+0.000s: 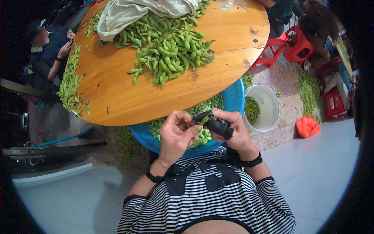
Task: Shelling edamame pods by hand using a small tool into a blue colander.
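A green soybean pod (203, 120) is pinched between my two hands over a blue basin (241, 102). My left hand (176, 136) is closed, with its thumb and fingertips at the pod's near end. My right hand (238, 130) grips the same pod with fingers covered in black wrapping (219, 126), which hides part of the pod. Below both hands, shelled green beans (214, 102) fill much of the basin. Just beyond them stands a wooden table (111, 87), where a large heap of unshelled pods (167, 56) lies partly under a pale cloth (130, 15).
A white bucket (272, 111) with green pods or husks inside stands right of the basin. Farther right are a red plastic bag (307, 126) and red stools (298, 45). Husks litter the floor. A person (52, 54) handles something at the table's left edge, near more pods (70, 80).
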The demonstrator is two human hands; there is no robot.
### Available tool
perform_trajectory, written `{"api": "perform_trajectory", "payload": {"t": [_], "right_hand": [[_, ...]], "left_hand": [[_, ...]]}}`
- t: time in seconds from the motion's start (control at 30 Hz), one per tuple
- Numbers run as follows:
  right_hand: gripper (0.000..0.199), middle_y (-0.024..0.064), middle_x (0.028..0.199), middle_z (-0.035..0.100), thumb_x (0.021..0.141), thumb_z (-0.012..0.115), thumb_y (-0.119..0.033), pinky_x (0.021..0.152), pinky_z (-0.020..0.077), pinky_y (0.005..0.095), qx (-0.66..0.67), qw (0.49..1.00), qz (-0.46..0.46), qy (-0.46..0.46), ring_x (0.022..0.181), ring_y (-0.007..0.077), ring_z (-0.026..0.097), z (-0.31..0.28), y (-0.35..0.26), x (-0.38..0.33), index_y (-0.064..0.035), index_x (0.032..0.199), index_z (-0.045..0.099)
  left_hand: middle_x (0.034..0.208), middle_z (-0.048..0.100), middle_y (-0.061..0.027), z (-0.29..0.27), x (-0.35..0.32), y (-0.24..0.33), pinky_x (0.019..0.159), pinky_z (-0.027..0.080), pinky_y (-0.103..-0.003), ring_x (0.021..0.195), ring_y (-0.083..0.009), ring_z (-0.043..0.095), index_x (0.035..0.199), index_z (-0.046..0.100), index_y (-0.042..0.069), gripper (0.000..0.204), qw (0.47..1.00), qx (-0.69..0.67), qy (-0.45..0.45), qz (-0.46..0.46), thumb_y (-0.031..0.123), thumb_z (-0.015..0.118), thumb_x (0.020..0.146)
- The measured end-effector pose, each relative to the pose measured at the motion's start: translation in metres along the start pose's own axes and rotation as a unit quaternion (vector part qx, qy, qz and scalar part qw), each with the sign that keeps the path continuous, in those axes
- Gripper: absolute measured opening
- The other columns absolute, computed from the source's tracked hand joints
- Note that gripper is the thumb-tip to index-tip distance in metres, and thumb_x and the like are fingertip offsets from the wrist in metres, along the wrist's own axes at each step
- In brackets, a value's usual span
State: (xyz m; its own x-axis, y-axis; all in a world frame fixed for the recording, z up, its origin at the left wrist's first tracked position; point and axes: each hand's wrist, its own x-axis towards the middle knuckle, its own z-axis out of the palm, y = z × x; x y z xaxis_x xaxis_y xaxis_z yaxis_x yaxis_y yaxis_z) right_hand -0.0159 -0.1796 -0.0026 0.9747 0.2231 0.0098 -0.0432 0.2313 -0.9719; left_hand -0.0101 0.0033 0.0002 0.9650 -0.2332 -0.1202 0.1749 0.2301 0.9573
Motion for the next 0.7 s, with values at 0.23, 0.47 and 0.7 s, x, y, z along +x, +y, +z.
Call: {"api": "perform_trajectory", "payload": {"t": [0.23,0.47,0.7], "right_hand": [[0.013,-0.0042,0.061,0.047,0.081,0.065,-0.003,0.046,0.0279,0.0205,0.2,0.965,0.156,-0.058,0.05,0.0037,0.038,-0.008,-0.003,-0.009,-0.0013,0.094,0.065],[0.016,0.0132,0.072,0.052,0.08,0.066,-0.005,0.058,0.0408,0.033,-0.209,0.978,-0.028,0.001,0.064,0.02,0.048,0.005,-0.001,-0.011,0.0042,0.09,0.057],[0.021,0.0184,0.073,0.049,0.067,0.059,0.004,0.058,0.0403,0.0348,-0.276,0.959,-0.071,0.003,0.063,0.0334,0.048,-0.004,0.011,-0.012,0.0052,0.088,0.055]], "left_hand": [[0.087,0.06,-0.0086,-0.016,0.013,-0.014,0.045,0.042,-0.022,0.061,-0.0136,0.059,0.112,0.047,0.003,0.037,0.943,-0.245,-0.171,-0.144,0.008,0.071,0.084],[0.091,0.062,-0.0088,-0.006,0.01,-0.015,0.06,0.05,-0.021,0.074,-0.0112,0.062,0.114,0.051,0.001,0.041,0.986,0.11,-0.11,-0.066,0.02,0.072,0.085],[0.084,0.063,-0.0066,-0.007,0.009,-0.013,0.064,0.05,-0.03,0.069,-0.0133,0.061,0.115,0.059,-0.002,0.027,0.913,0.368,-0.108,0.142,0.017,0.055,0.097]]}}
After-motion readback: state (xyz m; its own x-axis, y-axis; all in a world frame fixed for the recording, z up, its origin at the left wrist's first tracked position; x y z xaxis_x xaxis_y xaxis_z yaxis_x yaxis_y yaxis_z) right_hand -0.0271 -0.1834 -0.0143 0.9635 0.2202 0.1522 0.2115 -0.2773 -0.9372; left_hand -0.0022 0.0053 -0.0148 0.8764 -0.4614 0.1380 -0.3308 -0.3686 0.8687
